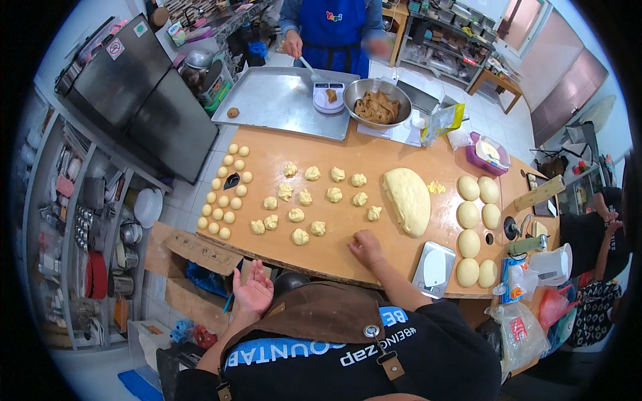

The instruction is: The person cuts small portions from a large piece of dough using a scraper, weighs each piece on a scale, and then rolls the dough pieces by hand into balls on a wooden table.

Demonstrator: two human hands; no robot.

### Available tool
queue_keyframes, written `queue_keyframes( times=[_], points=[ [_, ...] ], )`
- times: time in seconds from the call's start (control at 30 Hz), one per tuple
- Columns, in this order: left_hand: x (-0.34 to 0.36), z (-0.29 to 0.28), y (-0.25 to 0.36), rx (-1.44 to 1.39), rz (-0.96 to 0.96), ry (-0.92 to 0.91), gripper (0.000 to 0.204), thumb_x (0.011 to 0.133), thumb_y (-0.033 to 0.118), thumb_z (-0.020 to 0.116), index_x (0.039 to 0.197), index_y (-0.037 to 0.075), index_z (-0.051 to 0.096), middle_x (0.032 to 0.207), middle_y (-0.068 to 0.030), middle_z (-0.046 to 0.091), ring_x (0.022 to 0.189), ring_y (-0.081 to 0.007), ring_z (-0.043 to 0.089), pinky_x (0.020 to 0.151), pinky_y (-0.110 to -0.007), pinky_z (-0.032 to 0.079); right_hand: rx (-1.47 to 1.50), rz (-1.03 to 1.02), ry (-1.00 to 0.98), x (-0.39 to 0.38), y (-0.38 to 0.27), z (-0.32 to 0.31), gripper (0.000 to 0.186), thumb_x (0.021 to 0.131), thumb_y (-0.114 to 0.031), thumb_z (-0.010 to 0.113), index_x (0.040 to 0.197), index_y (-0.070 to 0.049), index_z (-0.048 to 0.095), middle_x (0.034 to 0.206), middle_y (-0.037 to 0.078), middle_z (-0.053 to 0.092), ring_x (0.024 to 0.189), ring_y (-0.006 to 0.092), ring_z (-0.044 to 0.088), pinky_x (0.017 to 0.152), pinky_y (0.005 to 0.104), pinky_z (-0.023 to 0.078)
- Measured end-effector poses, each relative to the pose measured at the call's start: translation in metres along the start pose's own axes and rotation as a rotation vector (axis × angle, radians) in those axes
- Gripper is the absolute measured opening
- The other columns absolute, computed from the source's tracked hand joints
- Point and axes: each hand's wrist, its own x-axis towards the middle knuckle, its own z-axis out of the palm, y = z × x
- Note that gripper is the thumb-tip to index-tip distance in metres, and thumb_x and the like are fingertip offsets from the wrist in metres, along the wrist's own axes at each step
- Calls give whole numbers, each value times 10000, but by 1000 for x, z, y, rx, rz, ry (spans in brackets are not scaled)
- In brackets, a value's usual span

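Note:
My left hand (253, 287) is off the table's front edge, palm up and open, with nothing in it. On the wooden tabletop my right hand (366, 248) rests with its fingers curled down; whatever may be under them is hidden. Beyond it lie several rough lumps of yellow dough (334, 195), spread over the middle. A large slab of dough (406, 204) sits to their right, beside a few crumbs of dough (437, 188). Small smooth dough balls (229, 218) are grouped along the left edge. Bigger round dough balls (468, 214) stand in two columns at the right.
A kitchen scale (429, 275) lies near the front edge, right of my hand. Across the table, a person in a blue apron (332, 33) holds a spatula near a second scale (328, 105), a metal tray (267, 100) and a bowl of brown filling (377, 107). An open cardboard box (194, 247) stands front left.

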Motion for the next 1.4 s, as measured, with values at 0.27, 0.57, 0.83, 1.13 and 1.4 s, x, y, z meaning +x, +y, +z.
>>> queue_keyframes(
  times=[0.27,0.57,0.83,1.13,1.4],
  points=[
    [0,-8,6,-26,-7,-83,558,853,571,505,1202,137,545,1156,13,633,869,-132,640,746,-322,467,-48,52,-82,-40,15,-10,219,732,-152,736,831,-46,572,795,136,563,780,313,555,692,395,466],
    [3,4,8,18,-19,-40,548,866,566,496,1192,130,551,1152,9,631,859,-128,637,732,-323,475,88,-24,-117,-47,3,10,252,750,-174,726,904,-48,571,874,139,590,855,326,560,754,415,464],
    [4,-7,14,35,1,40,554,874,571,478,1186,120,554,1149,13,627,856,-120,630,725,-313,475,22,193,-96,-17,-17,-2,264,745,-187,733,901,-52,568,874,143,587,846,335,557,752,421,461],
    [16,4,18,19,-29,-63,550,882,558,475,1186,106,550,1144,11,628,856,-118,631,736,-306,487,-7,50,-33,-33,14,-12,354,738,-225,743,971,-30,560,987,150,561,951,347,544,803,419,462],
    [10,4,13,60,-15,-25,554,883,559,480,1192,104,544,1152,-8,630,879,-117,633,724,-306,489,96,49,-96,-64,3,-17,371,729,-225,745,981,-34,551,989,156,564,937,336,554,793,404,473]
  ],
)
